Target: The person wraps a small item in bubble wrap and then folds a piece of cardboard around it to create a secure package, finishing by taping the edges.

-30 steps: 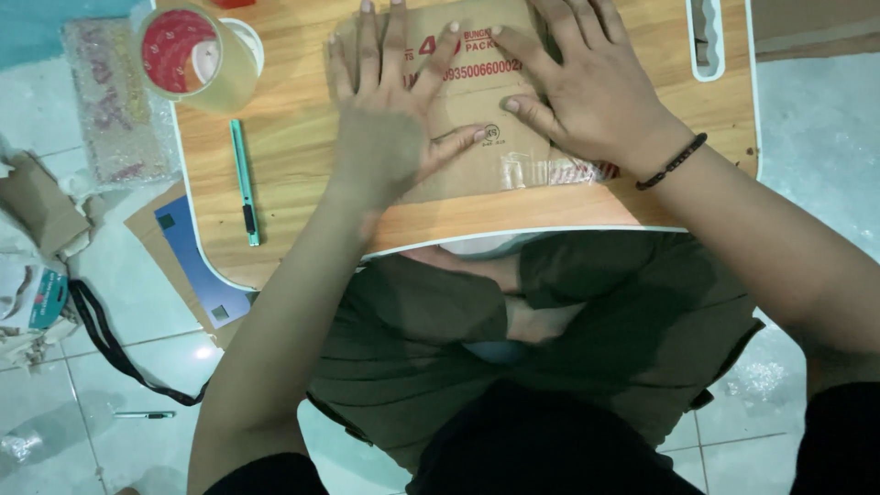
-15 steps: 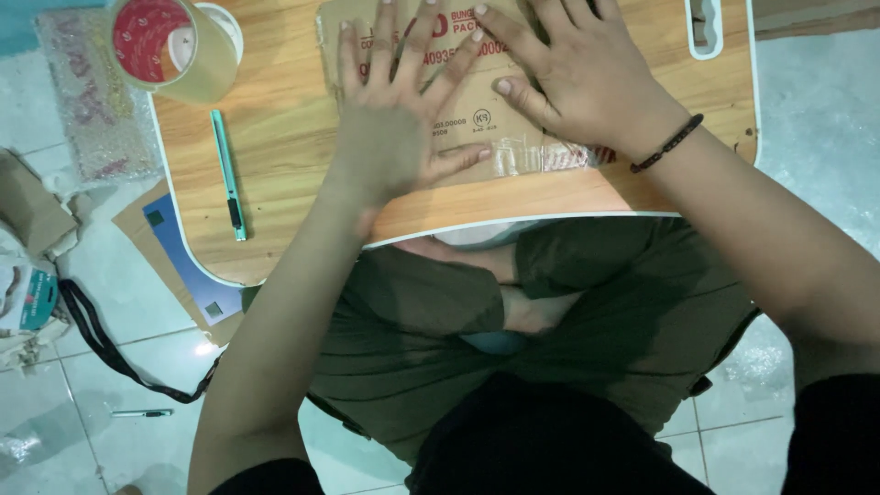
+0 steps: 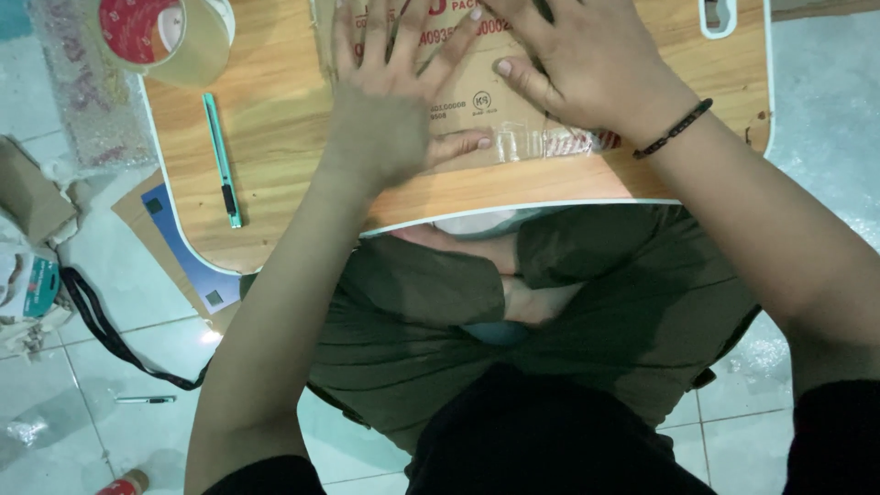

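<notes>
A flat brown cardboard package [image 3: 481,101] with red print lies on a small wooden lap table [image 3: 284,119]. My left hand [image 3: 390,101] presses flat on its left part, fingers spread, slightly blurred. My right hand [image 3: 587,64], with a black bead bracelet on the wrist, rests flat on its right part, thumb near a strip of clear tape [image 3: 550,142] along the package's near edge. Neither hand grips anything.
A roll of clear tape with a red core [image 3: 170,37] stands at the table's far left. A teal utility knife [image 3: 222,160] lies beside it. On the tiled floor at left are cardboard pieces [image 3: 27,197], a black strap [image 3: 101,325], a pen [image 3: 145,400] and bubble wrap [image 3: 73,82].
Both hands and the package have shifted toward the top of the view as the camera tilted. The left hand has slid slightly across the cardboard.
</notes>
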